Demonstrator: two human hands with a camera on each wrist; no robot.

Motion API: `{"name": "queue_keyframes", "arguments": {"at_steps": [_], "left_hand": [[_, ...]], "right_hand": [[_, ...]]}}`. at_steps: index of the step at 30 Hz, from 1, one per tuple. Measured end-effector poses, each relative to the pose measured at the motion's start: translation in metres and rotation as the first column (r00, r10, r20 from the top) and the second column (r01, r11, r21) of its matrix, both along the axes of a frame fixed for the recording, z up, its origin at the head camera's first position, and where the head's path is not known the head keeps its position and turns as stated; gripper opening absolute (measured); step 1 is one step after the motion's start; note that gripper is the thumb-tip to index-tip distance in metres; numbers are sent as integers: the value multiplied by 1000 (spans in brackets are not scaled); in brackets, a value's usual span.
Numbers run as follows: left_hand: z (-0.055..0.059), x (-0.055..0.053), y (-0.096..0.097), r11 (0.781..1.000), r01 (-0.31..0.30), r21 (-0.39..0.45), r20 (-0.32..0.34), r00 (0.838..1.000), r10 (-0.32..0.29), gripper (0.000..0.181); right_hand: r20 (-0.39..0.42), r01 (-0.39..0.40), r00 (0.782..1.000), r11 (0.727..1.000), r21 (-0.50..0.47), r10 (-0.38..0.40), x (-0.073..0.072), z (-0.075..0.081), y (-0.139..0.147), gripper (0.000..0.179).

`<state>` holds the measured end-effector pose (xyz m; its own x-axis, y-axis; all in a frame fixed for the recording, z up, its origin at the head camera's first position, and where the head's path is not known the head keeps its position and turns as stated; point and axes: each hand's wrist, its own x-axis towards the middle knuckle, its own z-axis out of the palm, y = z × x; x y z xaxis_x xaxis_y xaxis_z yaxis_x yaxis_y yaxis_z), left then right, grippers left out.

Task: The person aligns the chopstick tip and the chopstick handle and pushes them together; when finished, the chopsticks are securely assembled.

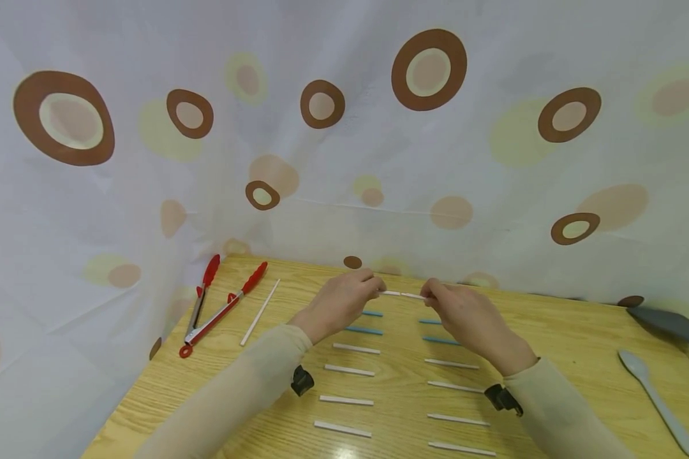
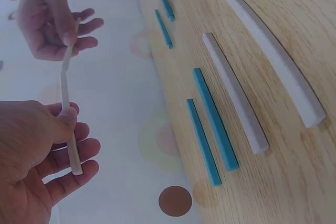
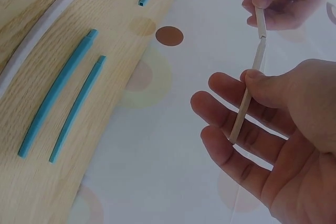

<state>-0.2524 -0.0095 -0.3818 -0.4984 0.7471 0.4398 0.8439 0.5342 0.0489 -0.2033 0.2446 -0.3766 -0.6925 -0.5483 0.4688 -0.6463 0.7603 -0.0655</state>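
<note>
In the head view, my left hand [image 1: 341, 303] pinches a slim white stick piece [image 2: 73, 156] between thumb and fingers. A matching white stick piece [image 3: 242, 109] is pinched by my right hand [image 1: 473, 322]. Both pieces are held up near the table's far edge, their inner ends meeting end to end at a slight angle. Below the hands lie two columns of short sticks. The left column has blue sticks [image 1: 364, 330] at the back and white sticks [image 1: 349, 369] nearer; the right has blue sticks [image 1: 441, 340] and white sticks [image 1: 458, 419] with narrowed left ends.
Red-tipped tongs [image 1: 221, 315] lie spread at the table's left, beside one longer white stick [image 1: 260, 312]. A grey spoon [image 1: 657, 398] and a dark spatula [image 1: 668, 323] lie at the right. A patterned curtain [image 1: 344, 159] hangs behind the wooden table [image 1: 563, 357].
</note>
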Motion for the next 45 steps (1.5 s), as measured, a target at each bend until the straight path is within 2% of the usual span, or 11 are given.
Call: {"name": "queue_keyframes", "arguments": {"at_steps": [10, 20, 24, 30, 37, 45], "left_hand": [[-2, 2, 1, 1000, 0, 19, -22, 1000, 1, 13], [2, 4, 2, 999, -24, -25, -39, 999, 23, 13], [2, 3, 2, 1000, -23, -20, -43, 999, 22, 12], [0, 3, 1, 1000, 13, 27, -17, 1000, -12, 8], [0, 3, -1, 997, 58, 48, 3, 998, -58, 12], [2, 3, 0, 996, 67, 58, -14, 998, -66, 10]], "right_hand": [[-10, -6, 1000, 1000, 10, 6, -1, -3, -2, 14], [37, -3, 999, 1000, 10, 2, 0, -2, -2, 13], [12, -11, 1000, 1000, 7, 10, 1, -1, -2, 13], [-48, -21, 999, 999, -24, 20, 1, -2, -3, 12], [-108, -15, 994, 1000, 3, 15, 1, 0, -5, 15], [-177, -19, 984, 1000, -8, 17, -1, -2, -6, 20]]}}
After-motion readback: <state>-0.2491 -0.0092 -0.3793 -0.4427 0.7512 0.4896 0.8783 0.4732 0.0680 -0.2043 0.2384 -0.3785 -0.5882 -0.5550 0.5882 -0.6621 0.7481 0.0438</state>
